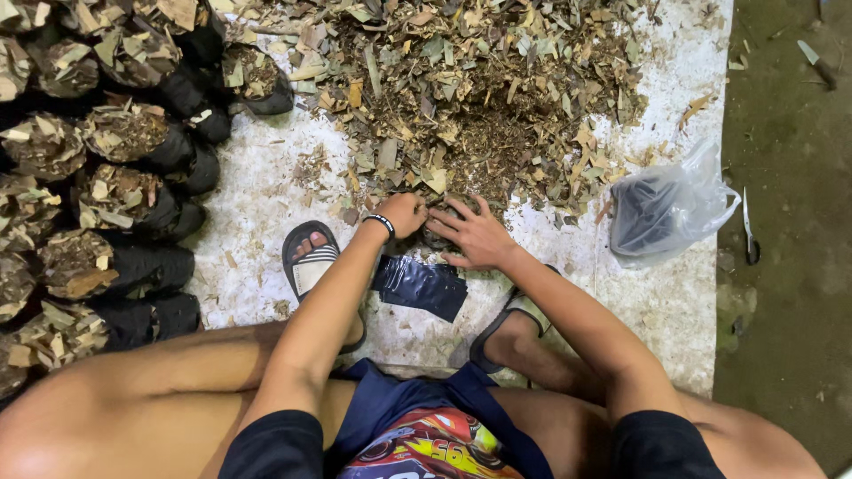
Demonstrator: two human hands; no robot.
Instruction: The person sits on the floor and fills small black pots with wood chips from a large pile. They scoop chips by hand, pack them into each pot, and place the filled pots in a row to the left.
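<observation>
My left hand, with a black band on its wrist, is curled at the left edge of a small black bag that stands at the near edge of a big pile of dry leaves and wood chips. My right hand lies with fingers spread on the bag's top and the litter around it. Most of the bag is hidden by both hands. An empty flat black bag lies on the white sheet just below my hands, between my sandalled feet.
Rows of filled black bags topped with leaf litter lie stacked at the left. A clear plastic bag holding dark empty bags sits at the right on the sheet. Bare earth floor with a knife lies beyond the sheet's right edge.
</observation>
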